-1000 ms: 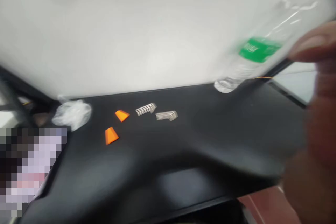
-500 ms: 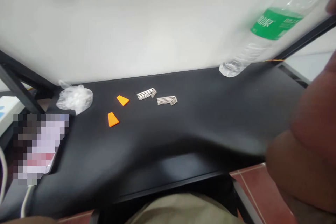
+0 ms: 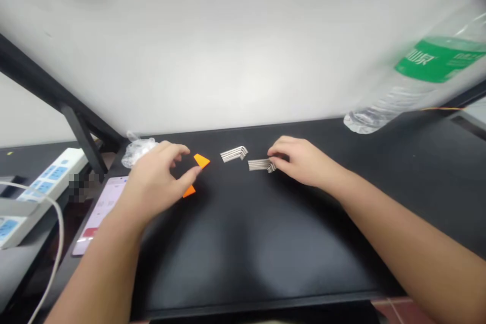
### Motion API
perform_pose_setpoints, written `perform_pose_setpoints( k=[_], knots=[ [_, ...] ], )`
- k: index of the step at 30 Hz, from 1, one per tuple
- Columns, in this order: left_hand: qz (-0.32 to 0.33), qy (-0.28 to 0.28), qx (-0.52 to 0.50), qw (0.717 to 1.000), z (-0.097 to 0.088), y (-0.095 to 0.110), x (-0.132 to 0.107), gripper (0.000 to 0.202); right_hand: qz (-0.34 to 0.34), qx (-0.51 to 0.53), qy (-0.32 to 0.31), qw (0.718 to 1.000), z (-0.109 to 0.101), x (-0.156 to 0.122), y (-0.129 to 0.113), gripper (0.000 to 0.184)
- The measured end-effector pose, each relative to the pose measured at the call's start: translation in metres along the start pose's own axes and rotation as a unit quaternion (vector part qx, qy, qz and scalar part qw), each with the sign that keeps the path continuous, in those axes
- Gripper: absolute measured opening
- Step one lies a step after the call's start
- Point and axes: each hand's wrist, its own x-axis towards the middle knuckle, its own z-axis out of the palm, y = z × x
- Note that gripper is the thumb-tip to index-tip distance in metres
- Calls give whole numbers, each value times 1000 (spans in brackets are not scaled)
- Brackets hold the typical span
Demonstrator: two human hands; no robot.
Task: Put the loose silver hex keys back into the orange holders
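My left hand (image 3: 157, 177) is open over the left of the black table, thumb and fingers apart. Its thumb tip reaches the near edge of an orange tapered piece (image 3: 201, 160); whether they touch I cannot tell. A second orange tapered piece (image 3: 189, 192) lies partly hidden below that thumb. Two rows of silver L-shaped hex keys lie to the right: a farther row (image 3: 233, 154) and a nearer row (image 3: 258, 164). My right hand (image 3: 298, 159) is open at the bent ends of the nearer row, its thumb over or against them, finger and thumb apart.
A crumpled clear plastic bag (image 3: 137, 151) sits behind my left hand. A phone (image 3: 99, 212) lies at the table's left edge, near a white cable (image 3: 61, 233) and a power strip (image 3: 56, 174). A large clear bottle with a green label (image 3: 436, 59) stands back right against the wall.
Both hands have come in over the table, the left to the orange pieces, the right to the nearer hex keys. The view has shifted; the pieces and keys keep their arrangement.
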Motion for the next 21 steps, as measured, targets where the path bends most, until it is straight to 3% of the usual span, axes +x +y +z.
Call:
perform_pose_setpoints(
  k=[4, 9, 16, 21],
  knots=[
    [-24, -105, 18, 994, 13, -26, 0, 68, 25, -59, -63, 996, 18, 3, 25, 18],
    [-38, -169, -7, 985, 23, -41, -2, 45, 85, -74, -76, 991, 23, 3, 25, 7],
    [-44, -167, -121, 978, 25, -24, -3, 38, 132, -64, -76, 986, 28, 3, 27, 3],
    [9, -165, -238, 957, 36, -6, -5, 54, 54, 43, -23, 997, 20, 1, 25, 8]
  ],
)
